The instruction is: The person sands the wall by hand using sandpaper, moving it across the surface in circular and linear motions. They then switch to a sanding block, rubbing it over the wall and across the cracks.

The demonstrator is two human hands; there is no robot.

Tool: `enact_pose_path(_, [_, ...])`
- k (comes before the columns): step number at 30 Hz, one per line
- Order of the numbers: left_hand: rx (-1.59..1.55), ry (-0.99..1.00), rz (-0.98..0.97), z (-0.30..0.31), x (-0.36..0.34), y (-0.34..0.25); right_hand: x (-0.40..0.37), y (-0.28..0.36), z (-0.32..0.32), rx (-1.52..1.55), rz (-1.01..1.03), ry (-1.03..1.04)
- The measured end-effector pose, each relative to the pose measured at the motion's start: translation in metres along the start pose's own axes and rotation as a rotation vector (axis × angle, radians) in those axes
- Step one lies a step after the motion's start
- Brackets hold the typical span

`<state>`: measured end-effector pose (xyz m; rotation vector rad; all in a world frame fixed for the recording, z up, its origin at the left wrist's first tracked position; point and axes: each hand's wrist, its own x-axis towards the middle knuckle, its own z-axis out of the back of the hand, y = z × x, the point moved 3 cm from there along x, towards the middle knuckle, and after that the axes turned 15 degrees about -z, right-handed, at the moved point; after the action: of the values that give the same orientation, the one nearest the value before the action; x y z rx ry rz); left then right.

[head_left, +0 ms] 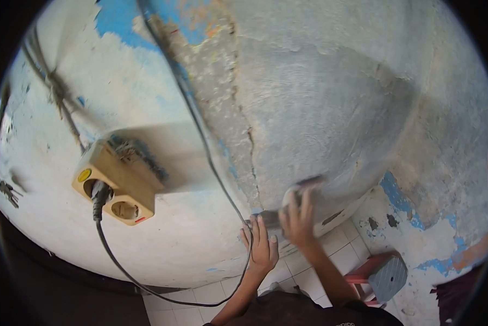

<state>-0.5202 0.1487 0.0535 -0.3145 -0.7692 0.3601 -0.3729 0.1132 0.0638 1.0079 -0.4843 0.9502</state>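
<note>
My left hand [261, 251] lies against the lower wall with its fingers stretched out, holding nothing that I can see. A dark cable [208, 155] runs down the wall and passes over or right beside this hand. My right hand [298, 220] is up against the wall to the right and smeared by motion. Its fingers hold a flat, dark-edged tool [311, 181] with a pale part; blur hides its exact kind. Above both hands, a rough crack [250, 138] runs down the grey plastered wall [320, 108].
A beige double socket [119, 185] with a black plug [99, 192] juts from the wall at left. Blue paint [127, 24] flakes at the top. A stool with a grey seat [388, 278] stands on the white tiled floor [344, 258] at lower right.
</note>
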Motion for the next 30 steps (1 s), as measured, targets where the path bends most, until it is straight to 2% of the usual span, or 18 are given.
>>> enact_pose_path(1, [-0.001, 0.020, -0.012, -0.001, -0.002, 0.000, -0.042, -0.015, -0.034, -0.053, -0.060, 0.054])
enact_pose_path(2, [-0.002, 0.031, -0.025, 0.000, -0.005, 0.001, -0.076, -0.011, -0.046, -0.060, -0.187, 0.229])
enact_pose_path(5, [-0.008, 0.140, -0.023, 0.001, -0.014, 0.011, -0.112, -0.017, -0.066, -0.133, -0.233, 0.322])
enact_pose_path(6, [0.099, 0.230, -0.037, 0.004, -0.014, 0.015, -0.104, -0.029, -0.065, -0.143, -0.257, 0.325])
enact_pose_path(7, [0.208, 0.318, -0.046, 0.007, -0.015, 0.017, -0.086, -0.036, -0.056, -0.294, -0.159, 0.240])
enact_pose_path(8, [0.242, 0.356, -0.053, 0.012, -0.013, 0.015, -0.074, -0.057, -0.052, -0.314, -0.260, 0.160])
enact_pose_path(10, [0.247, 0.374, -0.103, 0.013, -0.014, 0.023, -0.036, -0.073, -0.026, 0.036, -0.504, -0.109])
enact_pose_path(13, [0.209, 0.388, -0.163, 0.009, -0.010, 0.024, -0.055, -0.048, -0.034, 0.151, -0.582, -0.214])
enact_pose_path(15, [0.190, 0.437, -0.207, 0.015, -0.015, 0.032, -0.089, -0.005, -0.062, 0.170, -0.565, -0.013])
enact_pose_path(16, [0.214, 0.483, -0.191, 0.014, -0.015, 0.035, -0.112, 0.014, -0.066, 0.152, -0.602, -0.043])
enact_pose_path(17, [0.242, 0.535, -0.177, 0.013, -0.016, 0.041, -0.142, 0.043, -0.082, 0.157, -0.697, 0.155])
enact_pose_path(18, [0.286, 0.526, -0.243, 0.011, -0.018, 0.047, -0.163, 0.063, -0.099, 0.173, -0.792, 0.353])
enact_pose_path(19, [0.276, 0.567, -0.283, 0.015, -0.014, 0.044, -0.172, 0.063, -0.108, 0.172, -0.844, 0.323])
enact_pose_path(21, [0.380, 0.830, -0.345, 0.022, -0.009, 0.040, -0.184, 0.031, -0.129, 0.097, -0.890, 0.335])
enact_pose_path(23, [0.392, 0.868, -0.472, 0.023, -0.010, 0.047, -0.179, -0.039, -0.155, -0.128, -0.829, 0.231])
enact_pose_path(25, [0.404, 0.894, -0.584, 0.026, -0.018, 0.054, -0.153, -0.057, -0.117, 0.369, -1.117, -0.101])
enact_pose_path(28, [0.327, 0.850, -0.646, 0.030, -0.019, 0.062, -0.184, -0.016, -0.144, 0.378, -1.087, -0.185])
enact_pose_path(30, [0.319, 0.801, -0.693, 0.035, -0.022, 0.063, -0.244, 0.029, -0.197, 0.431, -1.120, -0.198])
